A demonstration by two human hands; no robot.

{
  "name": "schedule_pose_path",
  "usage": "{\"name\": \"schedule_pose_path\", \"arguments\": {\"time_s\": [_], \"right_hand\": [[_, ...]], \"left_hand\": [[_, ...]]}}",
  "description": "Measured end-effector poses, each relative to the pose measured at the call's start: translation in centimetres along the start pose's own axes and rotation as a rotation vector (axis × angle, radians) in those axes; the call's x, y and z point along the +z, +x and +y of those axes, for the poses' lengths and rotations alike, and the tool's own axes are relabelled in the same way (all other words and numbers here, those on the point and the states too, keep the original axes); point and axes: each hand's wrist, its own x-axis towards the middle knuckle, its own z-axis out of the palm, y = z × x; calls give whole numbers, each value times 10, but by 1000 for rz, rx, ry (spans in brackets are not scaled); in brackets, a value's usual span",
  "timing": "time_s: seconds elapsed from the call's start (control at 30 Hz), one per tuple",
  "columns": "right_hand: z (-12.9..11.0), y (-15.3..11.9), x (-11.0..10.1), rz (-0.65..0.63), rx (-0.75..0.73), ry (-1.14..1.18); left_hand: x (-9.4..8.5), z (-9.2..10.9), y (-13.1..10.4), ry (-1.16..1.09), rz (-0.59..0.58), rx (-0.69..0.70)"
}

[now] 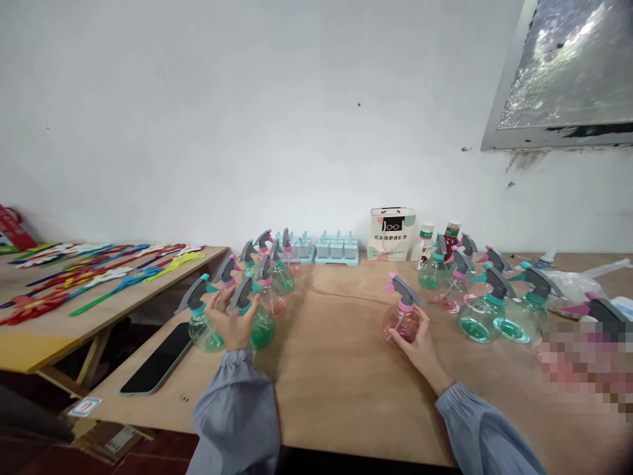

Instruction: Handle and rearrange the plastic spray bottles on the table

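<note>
My right hand (421,340) is closed around the lower side of a pink spray bottle (401,319), which stands upright with its grey and pink trigger head pointing left. On the left, my left hand (233,322) has thumb and fingers on either side of the grey and teal head of a green spray bottle (263,327). The hand partly hides that bottle's neck. Just left of it is another green spray bottle (198,330). Behind my left hand several more pink and green spray bottles (281,274) stand close together.
Several spray bottles (482,319) stand on the right. Along the wall are pale blue ice-pop moulds (337,249), a paper bag (391,244) and two capped bottles (424,247). A phone (157,361) lies at the left edge; colourful flower-shaped crafts (106,282) cover the side table.
</note>
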Motion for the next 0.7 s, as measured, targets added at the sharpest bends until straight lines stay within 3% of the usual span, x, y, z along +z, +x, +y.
{"name": "schedule_pose_path", "arguments": {"time_s": [0.1,0.13,0.2,0.23,0.33,0.37,0.4,0.53,0.63,0.7], "right_hand": [[-2,-1,0,-20,15,0],[-3,-1,0,-31,14,-3],[-6,-3,1,-62,-9,-16],[-8,-4,2,-80,-28,-24],[-14,-8,9,-126,-105,-49],[-16,-10,12,-137,-131,-53],[-18,-12,16,-147,-155,-52],[-28,-19,28,-233,-202,-26],[-34,-16,23,-312,-221,-45],[-33,-8,8,-246,-230,-64]], "left_hand": [[-6,11,-12,98,284,283],[-6,19,-18,97,329,377],[2,42,-35,14,248,460],[9,58,-45,-55,97,440],[42,111,-80,-253,-472,79],[55,127,-92,-305,-617,-25],[68,141,-103,-354,-689,-117],[107,169,-131,-440,-783,-367],[122,166,-136,-458,-831,-443],[127,158,-133,-465,-826,-503]]}}
